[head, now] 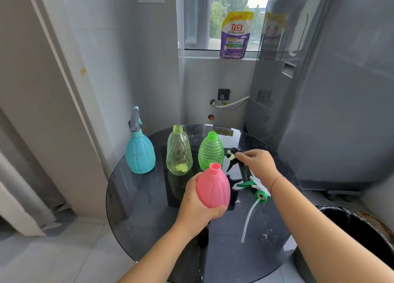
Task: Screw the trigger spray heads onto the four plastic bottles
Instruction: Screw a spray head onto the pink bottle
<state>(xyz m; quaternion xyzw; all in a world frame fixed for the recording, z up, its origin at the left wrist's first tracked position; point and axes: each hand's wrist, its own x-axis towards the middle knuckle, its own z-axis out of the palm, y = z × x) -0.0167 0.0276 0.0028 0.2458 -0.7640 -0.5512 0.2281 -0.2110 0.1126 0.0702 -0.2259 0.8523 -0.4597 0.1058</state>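
Round dark glass table (149, 208), glossy, reflective, some white smears; its near edge is cut off by the frame bottom. Left hand (199, 206) wraps the lower body of the pink bottle (213, 186): opaque, smooth, bulb-shaped with faint vertical ribs, open threaded neck, no head on it. Whether the bottle is lifted or resting on the glass is unclear, its base is hidden by the hand.

Behind it, three bottles stand upright on the table. Blue bottle (140, 152), opaque, ribbed, matte, already carries a grey-and-blue trigger head (135, 119). Pale clear bottle (179, 151), translucent yellow-green, textured wall, neck open. Green bottle (211, 151), translucent, ringed with horizontal ridges, neck open, lower part hidden behind the pink one.

Right hand (257, 163) reaches over the table's right side, fingers closing on a dark spray head (232, 156) with white bits; blurred and mostly covered, so a firm grip cannot be confirmed. Green-and-white spray head (254, 186) lies on its side near the right wrist, partly under the forearm, its thin clear dip tube (248, 221) trailing toward the near edge.

Purple detergent pouch (235, 35) on the windowsill. Grey washing machine (330, 91) at right, cut off.
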